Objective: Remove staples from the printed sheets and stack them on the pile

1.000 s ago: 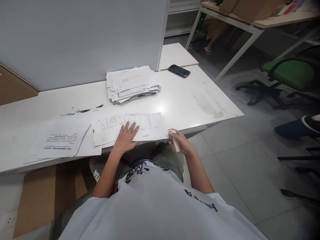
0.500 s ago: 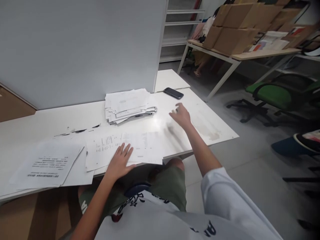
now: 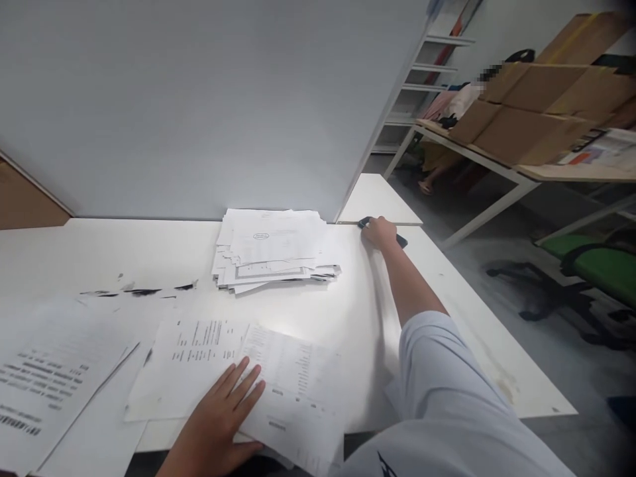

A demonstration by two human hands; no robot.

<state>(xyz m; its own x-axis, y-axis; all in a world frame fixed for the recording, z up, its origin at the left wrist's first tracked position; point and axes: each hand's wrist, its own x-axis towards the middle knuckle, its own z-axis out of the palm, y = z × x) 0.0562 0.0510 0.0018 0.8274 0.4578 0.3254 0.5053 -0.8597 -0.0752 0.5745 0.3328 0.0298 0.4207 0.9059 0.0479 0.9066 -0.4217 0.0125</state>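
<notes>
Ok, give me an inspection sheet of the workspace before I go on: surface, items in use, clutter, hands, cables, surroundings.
Surface: white table, dark marks left of centre, a faint stain toward the right end.
Items in use: two printed sheets side by side near the front edge; dark phone near the partition's end.
Clutter: uneven paper stack against the partition; more papers at left.
Hands: left hand spread over both sheets; right hand over the phone, grip unclear.
Cables: nothing seen.
Surroundings: grey partition, cardboard boxes, green chair.
</notes>
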